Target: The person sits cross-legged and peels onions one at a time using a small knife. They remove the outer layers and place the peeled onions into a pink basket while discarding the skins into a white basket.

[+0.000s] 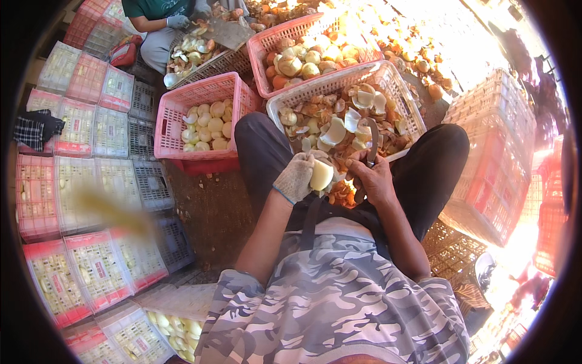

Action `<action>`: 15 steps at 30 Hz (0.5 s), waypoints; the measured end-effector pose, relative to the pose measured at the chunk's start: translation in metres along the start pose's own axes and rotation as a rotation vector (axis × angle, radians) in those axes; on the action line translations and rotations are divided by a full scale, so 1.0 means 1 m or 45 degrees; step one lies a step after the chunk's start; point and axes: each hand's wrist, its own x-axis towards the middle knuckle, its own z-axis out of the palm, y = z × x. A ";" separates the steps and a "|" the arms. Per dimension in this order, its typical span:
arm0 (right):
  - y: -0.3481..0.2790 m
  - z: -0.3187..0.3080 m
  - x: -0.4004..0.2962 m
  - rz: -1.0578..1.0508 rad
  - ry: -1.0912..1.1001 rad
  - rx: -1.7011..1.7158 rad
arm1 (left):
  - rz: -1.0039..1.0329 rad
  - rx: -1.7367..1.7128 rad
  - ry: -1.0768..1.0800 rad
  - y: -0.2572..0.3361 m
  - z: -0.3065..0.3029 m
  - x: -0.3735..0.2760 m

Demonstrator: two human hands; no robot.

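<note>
My left hand point(294, 176), in a grey knitted glove, grips a pale peeled onion point(322, 175) above my lap. Bare and to the right of it, my right hand point(372, 176) is closed around the handle of a knife with a curved blade point(374, 134), which points away from me. Just beyond both hands, a white plastic crate point(281, 101) between my knees holds onion skins point(334, 132) and a few onions. Orange-brown skins point(343, 193) also show below the hands. The knife handle is mostly hidden by my fingers.
At the left, a pink crate point(166, 116) holds peeled onions point(209, 125). Beyond the white crate, another pink crate point(259, 52) holds unpeeled onions. Stacked crates point(97, 182) line the left side; more point(491, 159) stand at right. A co-worker's gloved hand point(178, 22) is at top left.
</note>
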 end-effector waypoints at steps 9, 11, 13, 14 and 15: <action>-0.034 -0.034 0.036 -0.555 0.109 -1.066 | 0.066 1.250 1.376 0.120 -0.195 -0.018; -0.049 -0.043 0.048 -0.634 0.048 -1.365 | -0.180 2.171 1.647 0.155 -0.185 -0.010; -0.067 -0.047 0.060 -0.560 0.001 -1.529 | 0.890 1.581 1.340 0.147 -0.229 0.000; -0.077 -0.046 0.068 -0.517 -0.020 -1.529 | 0.727 1.353 1.266 0.141 -0.241 0.016; -0.083 -0.046 0.075 -0.470 -0.044 -1.528 | 0.562 1.126 1.186 0.133 -0.256 0.037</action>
